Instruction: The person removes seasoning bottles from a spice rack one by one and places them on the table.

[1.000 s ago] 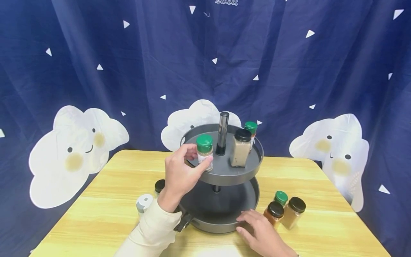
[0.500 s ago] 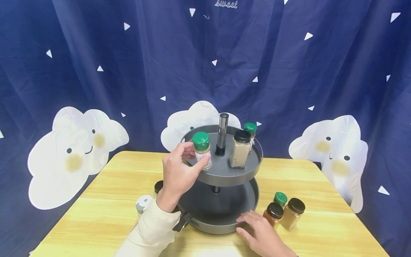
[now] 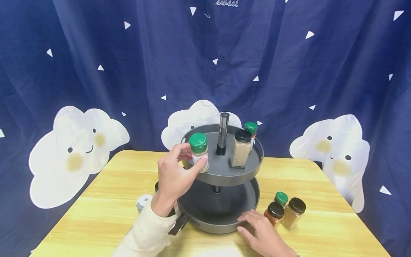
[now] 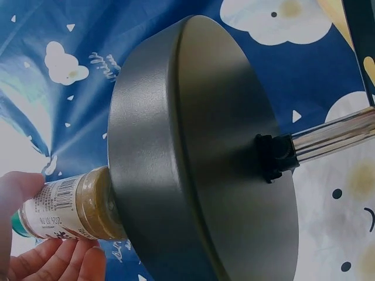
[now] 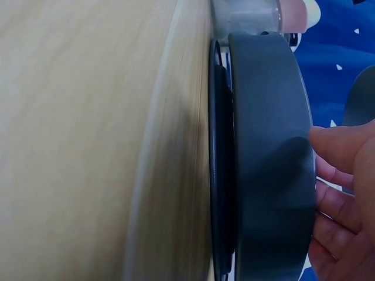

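Our left hand [image 3: 174,175] pinches a green-capped jar [image 3: 198,152] between thumb and fingers, at the near left edge of the upper tray [image 3: 232,178]. The tray wall hides the jar's base in the left wrist view, so we cannot tell whether it touches the tray floor. The base could catch on the raised rim and tip the jar, we judge, if our grip loosens early or shifts sideways. A hard push on that edge might also turn or rock the stand.

Below and to the right, our right hand [image 3: 263,232] touches the lower tray's rim [image 3: 218,228], its fingers loosely bent. Just beyond it, three jars [image 3: 285,208] stand close together on the surface [image 3: 112,192], where a careless swing could knock them.

Right of our left hand rise the central post [image 3: 222,132] and a black-capped jar [image 3: 240,153], limiting movement that way; another green lid [image 3: 251,127] shows behind. On its near left, a white-capped container [image 3: 143,202] is partly hidden by our sleeve [image 3: 142,232].
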`<state>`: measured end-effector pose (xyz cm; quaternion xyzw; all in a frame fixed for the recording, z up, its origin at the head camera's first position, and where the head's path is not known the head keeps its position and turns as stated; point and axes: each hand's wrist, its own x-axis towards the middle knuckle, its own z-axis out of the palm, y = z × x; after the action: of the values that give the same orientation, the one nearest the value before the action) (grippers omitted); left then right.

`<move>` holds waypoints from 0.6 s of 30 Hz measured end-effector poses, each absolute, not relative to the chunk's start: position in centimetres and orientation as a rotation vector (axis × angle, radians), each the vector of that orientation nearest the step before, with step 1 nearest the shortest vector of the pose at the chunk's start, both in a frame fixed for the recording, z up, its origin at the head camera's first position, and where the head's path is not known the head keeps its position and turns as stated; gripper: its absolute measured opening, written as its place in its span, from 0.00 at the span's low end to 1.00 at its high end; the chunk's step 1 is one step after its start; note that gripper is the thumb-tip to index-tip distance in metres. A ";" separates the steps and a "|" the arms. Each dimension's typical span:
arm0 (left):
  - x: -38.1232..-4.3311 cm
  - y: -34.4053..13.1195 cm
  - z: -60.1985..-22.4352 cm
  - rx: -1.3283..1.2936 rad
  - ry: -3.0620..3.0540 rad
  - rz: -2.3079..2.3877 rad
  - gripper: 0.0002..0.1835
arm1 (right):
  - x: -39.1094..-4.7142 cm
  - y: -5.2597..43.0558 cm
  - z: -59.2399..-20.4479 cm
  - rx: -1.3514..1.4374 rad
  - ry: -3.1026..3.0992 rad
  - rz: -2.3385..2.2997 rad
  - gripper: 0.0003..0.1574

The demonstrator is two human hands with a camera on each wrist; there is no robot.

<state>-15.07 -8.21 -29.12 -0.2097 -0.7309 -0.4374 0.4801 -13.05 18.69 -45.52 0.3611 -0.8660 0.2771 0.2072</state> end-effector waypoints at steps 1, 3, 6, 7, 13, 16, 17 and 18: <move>-15.0 -8.3 -29.1 -0.510 -1.781 -1.064 0.19 | -13.0 18.7 -45.5 1.006 -2.410 0.773 0.09; -14.9 -8.4 -29.2 -0.504 -1.787 -1.061 0.20 | -13.1 18.6 -45.5 1.009 -2.405 0.775 0.09; -14.6 -8.7 -29.2 -0.496 -1.798 -1.062 0.20 | -13.1 18.6 -45.4 1.017 -2.395 0.783 0.08; -14.5 -8.8 -29.2 -0.492 -1.804 -1.065 0.20 | -13.1 18.6 -45.4 1.018 -2.392 0.787 0.09; -14.0 -9.4 -29.4 -0.470 -1.842 -1.099 0.20 | -13.1 18.7 -45.4 0.993 -2.409 0.792 0.09; -13.8 -9.6 -29.4 -0.473 -1.840 -1.116 0.20 | -13.2 18.7 -45.5 0.987 -2.414 0.798 0.09; -13.8 -9.7 -29.5 -0.477 -1.835 -1.119 0.20 | -13.2 18.7 -45.5 0.987 -2.414 0.800 0.09; -13.7 -9.8 -29.5 -0.481 -1.830 -1.119 0.20 | -13.2 18.7 -45.5 0.989 -2.412 0.802 0.09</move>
<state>-13.72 -9.79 -29.49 -0.1950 -0.7414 -0.4536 0.4544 -13.17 18.73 -45.53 0.3548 -0.8654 0.2878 0.2057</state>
